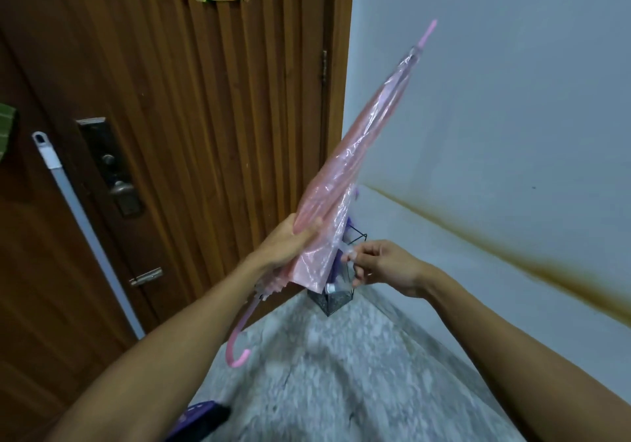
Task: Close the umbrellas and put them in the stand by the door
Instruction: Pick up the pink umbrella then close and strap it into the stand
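A folded pink see-through umbrella [355, 154] slants up to the right, its tip high against the wall and its curved pink handle [239, 346] low on the left. My left hand [290, 240] grips the lower part of the folded canopy. My right hand [382, 265] pinches the umbrella's small clear strap [346, 248] beside the canopy. Behind the umbrella, in the corner by the door, stands a black wire stand [336, 300]; something purple shows in it, mostly hidden.
A brown wooden door [205, 117] with a lock plate [112, 168] fills the left. A white pole [88, 233] leans against it. A white wall with a brown stain [512, 253] is on the right. The floor is speckled grey stone [341, 373]. A dark purple object [201, 417] lies at the bottom edge.
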